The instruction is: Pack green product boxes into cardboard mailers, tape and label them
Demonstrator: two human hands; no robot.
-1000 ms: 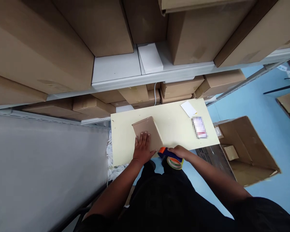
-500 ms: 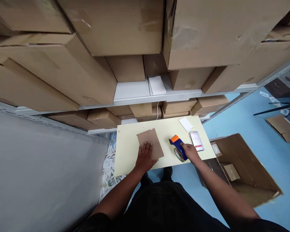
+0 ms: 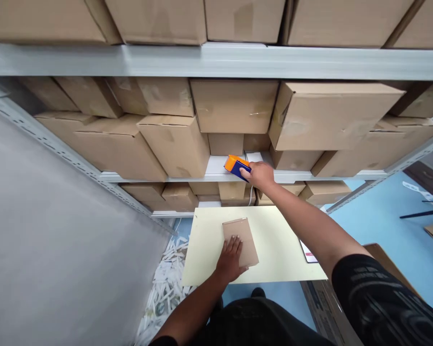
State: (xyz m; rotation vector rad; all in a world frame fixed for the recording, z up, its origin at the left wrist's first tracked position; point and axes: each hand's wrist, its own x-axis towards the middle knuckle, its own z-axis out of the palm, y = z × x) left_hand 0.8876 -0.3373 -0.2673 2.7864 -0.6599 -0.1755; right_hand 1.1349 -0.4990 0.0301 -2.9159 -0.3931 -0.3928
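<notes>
My left hand (image 3: 231, 259) lies with its fingers spread flat on a small brown cardboard box (image 3: 246, 235), which rests on the pale yellow table (image 3: 274, 240). Reaching forward over the table's far side, my right hand (image 3: 260, 175) is closed around a blue and orange tape dispenser (image 3: 237, 167). The dispenser is in front of the middle shelf (image 3: 216, 166); I cannot tell whether it touches the shelf. Its tape roll is hidden from this angle. A white stack (image 3: 254, 157) on that shelf is partly covered by my right hand and the dispenser.
Cardboard boxes (image 3: 234, 103) fill the grey shelving ahead. A phone (image 3: 309, 253) lies at the table's right, partly behind my right arm. White scraps (image 3: 166, 274) cover the floor at left by the grey wall (image 3: 57, 240). A large carton (image 3: 391, 262) stands at right.
My right hand has lifted the tape dispenser off the table and carried it forward to the shelf. My left hand stays on the small box. The view has tilted up, showing more shelving.
</notes>
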